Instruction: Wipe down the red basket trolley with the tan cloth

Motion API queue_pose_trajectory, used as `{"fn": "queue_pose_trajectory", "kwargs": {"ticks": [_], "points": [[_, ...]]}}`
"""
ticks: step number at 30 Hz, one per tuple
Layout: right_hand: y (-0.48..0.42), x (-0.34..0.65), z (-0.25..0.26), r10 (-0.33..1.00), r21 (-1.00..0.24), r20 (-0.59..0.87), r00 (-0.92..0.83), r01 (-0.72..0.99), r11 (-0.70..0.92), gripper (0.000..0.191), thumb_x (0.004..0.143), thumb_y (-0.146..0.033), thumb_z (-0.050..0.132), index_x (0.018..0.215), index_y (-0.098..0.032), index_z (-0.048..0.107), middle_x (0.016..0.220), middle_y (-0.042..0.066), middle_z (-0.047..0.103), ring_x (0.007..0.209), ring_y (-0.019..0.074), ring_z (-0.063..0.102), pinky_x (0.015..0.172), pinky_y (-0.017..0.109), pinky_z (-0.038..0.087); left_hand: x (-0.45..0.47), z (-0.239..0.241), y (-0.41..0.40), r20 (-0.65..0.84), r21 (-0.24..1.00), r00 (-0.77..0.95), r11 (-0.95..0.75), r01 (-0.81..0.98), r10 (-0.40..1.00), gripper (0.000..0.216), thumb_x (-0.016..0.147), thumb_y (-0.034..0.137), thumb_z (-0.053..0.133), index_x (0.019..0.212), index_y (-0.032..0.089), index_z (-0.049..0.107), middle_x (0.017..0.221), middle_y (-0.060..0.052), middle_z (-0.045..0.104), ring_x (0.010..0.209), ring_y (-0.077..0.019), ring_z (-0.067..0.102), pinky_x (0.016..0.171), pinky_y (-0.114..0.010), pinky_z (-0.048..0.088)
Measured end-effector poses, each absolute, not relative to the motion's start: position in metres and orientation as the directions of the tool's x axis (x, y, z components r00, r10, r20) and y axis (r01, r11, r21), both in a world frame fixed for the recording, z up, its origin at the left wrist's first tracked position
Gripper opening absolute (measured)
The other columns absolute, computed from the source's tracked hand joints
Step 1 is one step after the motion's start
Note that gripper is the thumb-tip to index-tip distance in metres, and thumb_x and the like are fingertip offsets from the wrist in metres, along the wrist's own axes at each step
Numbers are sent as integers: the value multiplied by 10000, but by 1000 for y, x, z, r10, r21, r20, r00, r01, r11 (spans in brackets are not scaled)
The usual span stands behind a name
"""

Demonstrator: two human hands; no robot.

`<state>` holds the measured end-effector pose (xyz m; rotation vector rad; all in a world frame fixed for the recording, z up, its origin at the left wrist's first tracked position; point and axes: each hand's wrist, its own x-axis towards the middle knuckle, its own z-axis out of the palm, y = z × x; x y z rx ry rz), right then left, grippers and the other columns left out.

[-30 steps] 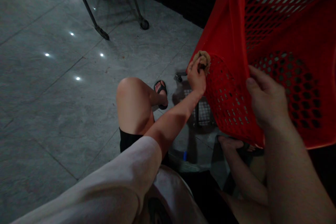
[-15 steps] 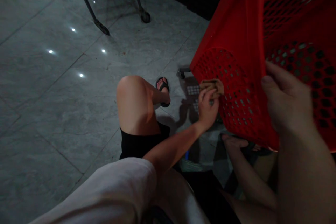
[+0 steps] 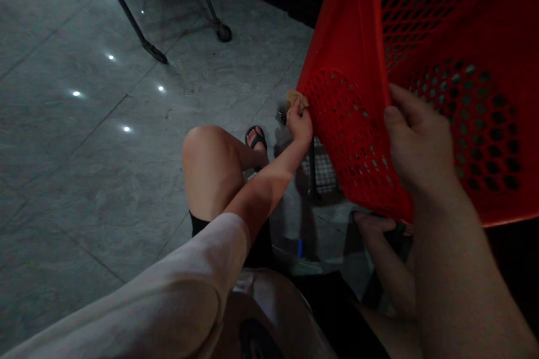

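Cloth was pinched in a curled left hand at the lower corner of the red basket, right hand clamped around its rim. Looked like wiping, so the next stroke called for a steady rim.

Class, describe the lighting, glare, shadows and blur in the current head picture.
Head view: dim overall, with small bright spots of glare on the floor; head view: dark shadow on the floor under the red basket; head view: the cloth in the left hand looks soft-edged, perhaps from movement or low light.
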<state>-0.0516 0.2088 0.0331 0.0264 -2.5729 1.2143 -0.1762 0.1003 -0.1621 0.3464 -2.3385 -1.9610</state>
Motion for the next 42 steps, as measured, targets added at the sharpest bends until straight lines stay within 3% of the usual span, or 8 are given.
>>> {"fn": "queue_pose_trajectory", "kwargs": {"ticks": [11, 17, 21, 25, 29, 32, 36, 42], "points": [[206, -72, 20, 259, -838, 258, -931, -82, 539, 309, 995, -249, 554, 1216, -340, 749, 1246, 11, 772, 1236, 219, 695, 1153, 473, 506, 73, -94, 94, 144, 989, -966, 0, 147, 215, 429, 1038, 206, 518, 1447, 258, 640, 1337, -83, 714, 1246, -207, 680, 1106, -372, 559], [191, -37, 23, 471, -905, 325, -820, -125, 408, 291, 1023, -318, 465, 1107, -247, 734, 1074, 43, 794, 1017, 202, 752, 971, 425, 601, 42, -66, 59, 307, 952, -917, -94, 292, 253, 461, 1025, 207, 520, 1481, 269, 560, 1441, -87, 662, 1382, -230, 603, 1197, -429, 485], [157, 19, 29, 493, -905, 342, -800, -140, 401, 329, 1025, -466, 517, 1239, -297, 700, 1310, 48, 732, 1273, 234, 668, 1136, 458, 518, -3, -22, 56, 394, 915, -880, -200, 350, 263, 572, 993, 261, 593, 1533, 284, 406, 1565, -105, 529, 1419, -216, 571, 1197, -394, 478], [139, 64, 20, 682, -935, 348, -644, -182, 306, 561, 1023, -566, 499, 1543, -365, 439, 1524, 74, 584, 1408, 247, 578, 1143, 484, 520, -13, 21, 59, 512, 823, -564, -182, 537, 648, 541, 973, 227, 548, 1504, 276, 458, 1490, -103, 606, 1371, -207, 605, 1181, -374, 484], [163, 98, 3, 866, -940, 341, -366, -99, 328, 536, 964, -503, 638, 1449, -298, 537, 1421, 104, 631, 1307, 267, 631, 1133, 518, 512, -33, 47, 67, 426, 607, -103, -200, 769, 899, 552, 930, 177, 507, 1466, 298, 570, 1522, -48, 619, 1503, -234, 476, 1266, -434, 385], [183, 119, -10, 877, -881, 448, -172, 81, 466, 365, 971, -433, 624, 1293, -262, 655, 1312, 100, 661, 1265, 269, 622, 1155, 541, 472, -59, 57, 86, 363, 518, -125, -89, 851, 923, 475, 1004, 216, 437, 1449, 255, 599, 1569, -56, 584, 1522, -214, 458, 1278, -429, 358], [180, 119, -32, 808, -814, 507, -301, 142, 563, 314, 1021, -361, 529, 1287, -283, 677, 1366, 101, 647, 1364, 263, 560, 1209, 547, 418, -74, 62, 122, 89, 334, -164, 126, 934, 982, 415, 1095, 339, 380, 1335, 215, 695, 1377, -80, 731, 1316, -220, 657, 1152, -365, 468], [219, 69, -61, 940, -940, 339, -46, 27, 340, 443, 1057, -415, 431, 1474, -344, 562, 1649, 39, 455, 1544, 236, 401, 1288, 551, 323, -60, 65, 147, -273, -123, -265, 240, 963, 925, 760, 1095, 586, 223, 941, 149, 826, 922, -163, 810, 992, -316, 775, 815, -354, 525]]}}
